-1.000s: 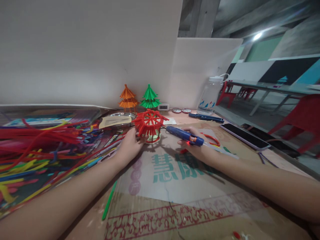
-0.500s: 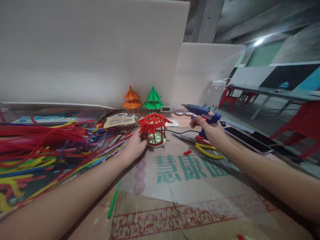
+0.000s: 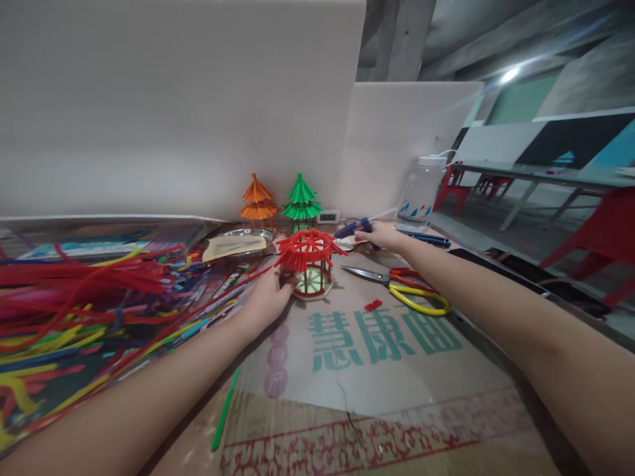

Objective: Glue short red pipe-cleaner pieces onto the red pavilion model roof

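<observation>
A small red pavilion model [image 3: 307,250], made of pipe cleaners with dark posts and a pale green base, stands on the table. My left hand [image 3: 272,294] is closed on its left side, the fingers partly hidden behind the posts. Farther back and to the right, my right hand [image 3: 384,236] is closed around a blue glue gun [image 3: 351,229], low over the tabletop with its nozzle pointing left. Scissors [image 3: 414,291] with red and yellow handles lie below my right wrist. A scrap of red pipe cleaner [image 3: 374,305] rests nearby.
Orange [image 3: 258,201] and green [image 3: 301,198] pagoda models stand by the white board. A metal dish [image 3: 262,236] holds yellow paper. Loose pipe cleaners [image 3: 89,297] pile up at left. A water bottle [image 3: 419,192] and a phone [image 3: 496,270] are on the right.
My right hand has carried the glue gun left, back and down toward the tabletop, uncovering the scissors. My left hand stays at the red pavilion. The view has shifted slightly.
</observation>
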Action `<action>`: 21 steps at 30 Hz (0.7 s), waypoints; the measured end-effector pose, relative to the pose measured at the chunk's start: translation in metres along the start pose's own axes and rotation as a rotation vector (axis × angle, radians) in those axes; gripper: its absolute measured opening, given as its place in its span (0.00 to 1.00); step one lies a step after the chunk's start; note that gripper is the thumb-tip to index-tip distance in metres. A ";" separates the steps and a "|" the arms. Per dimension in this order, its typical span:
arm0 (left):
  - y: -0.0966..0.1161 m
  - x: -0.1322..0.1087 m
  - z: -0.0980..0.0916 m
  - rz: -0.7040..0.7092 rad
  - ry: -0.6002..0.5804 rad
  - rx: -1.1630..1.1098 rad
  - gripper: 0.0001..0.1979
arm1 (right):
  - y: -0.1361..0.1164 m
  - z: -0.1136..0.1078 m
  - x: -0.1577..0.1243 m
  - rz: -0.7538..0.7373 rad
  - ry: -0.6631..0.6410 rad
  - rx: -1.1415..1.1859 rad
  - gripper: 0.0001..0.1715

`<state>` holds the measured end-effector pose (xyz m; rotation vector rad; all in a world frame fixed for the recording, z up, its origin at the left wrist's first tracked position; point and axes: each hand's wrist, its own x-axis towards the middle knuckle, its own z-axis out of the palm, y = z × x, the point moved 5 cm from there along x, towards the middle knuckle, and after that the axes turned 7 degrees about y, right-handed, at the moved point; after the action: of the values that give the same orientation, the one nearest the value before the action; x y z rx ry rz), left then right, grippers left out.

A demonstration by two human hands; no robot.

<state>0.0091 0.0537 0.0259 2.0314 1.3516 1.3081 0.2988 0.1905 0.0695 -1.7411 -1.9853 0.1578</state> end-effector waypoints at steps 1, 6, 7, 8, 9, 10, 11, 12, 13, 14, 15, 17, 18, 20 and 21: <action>0.000 0.000 0.000 0.000 -0.001 -0.003 0.17 | 0.001 0.003 0.001 -0.007 -0.016 -0.017 0.23; -0.003 0.000 0.001 -0.012 0.010 -0.016 0.16 | 0.003 0.002 -0.007 -0.091 -0.032 -0.092 0.24; -0.004 0.000 0.001 -0.014 0.014 -0.022 0.15 | 0.003 -0.001 -0.012 -0.109 -0.022 -0.113 0.25; -0.004 0.000 0.002 -0.016 0.014 -0.026 0.15 | 0.003 -0.006 -0.017 -0.123 -0.008 -0.136 0.26; -0.004 -0.001 0.002 -0.014 0.013 -0.029 0.15 | 0.003 -0.011 -0.024 -0.135 0.008 -0.158 0.27; -0.004 -0.001 0.002 -0.012 0.014 -0.030 0.15 | 0.002 -0.018 -0.032 -0.156 0.024 -0.188 0.27; -0.003 -0.001 0.002 -0.009 0.014 -0.031 0.15 | 0.000 -0.025 -0.041 -0.188 0.033 -0.215 0.27; -0.003 -0.001 0.002 -0.006 0.014 -0.032 0.15 | -0.004 -0.032 -0.051 -0.238 0.029 -0.239 0.25; -0.002 -0.001 0.001 -0.004 0.016 -0.035 0.15 | -0.009 -0.039 -0.062 -0.315 0.020 -0.293 0.22; -0.002 -0.001 0.000 -0.003 0.021 -0.038 0.15 | -0.015 -0.045 -0.074 -0.375 -0.005 -0.315 0.20; -0.002 -0.001 0.000 -0.003 0.026 -0.042 0.15 | -0.021 -0.050 -0.087 -0.415 -0.057 -0.291 0.20; -0.002 -0.001 0.000 -0.001 0.025 -0.048 0.16 | -0.033 -0.054 -0.114 -0.465 -0.252 -0.203 0.18; -0.002 -0.001 0.000 -0.002 0.024 -0.051 0.17 | -0.040 -0.052 -0.128 -0.497 -0.382 -0.176 0.17; -0.002 -0.001 0.000 -0.003 0.018 -0.064 0.18 | -0.052 -0.048 -0.151 -0.538 -0.535 -0.152 0.16; -0.002 -0.001 0.000 -0.006 0.016 -0.072 0.18 | -0.057 -0.046 -0.158 -0.554 -0.528 -0.162 0.16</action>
<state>0.0082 0.0545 0.0237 1.9720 1.2975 1.3539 0.2773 0.0185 0.0872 -1.2467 -2.8578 0.2942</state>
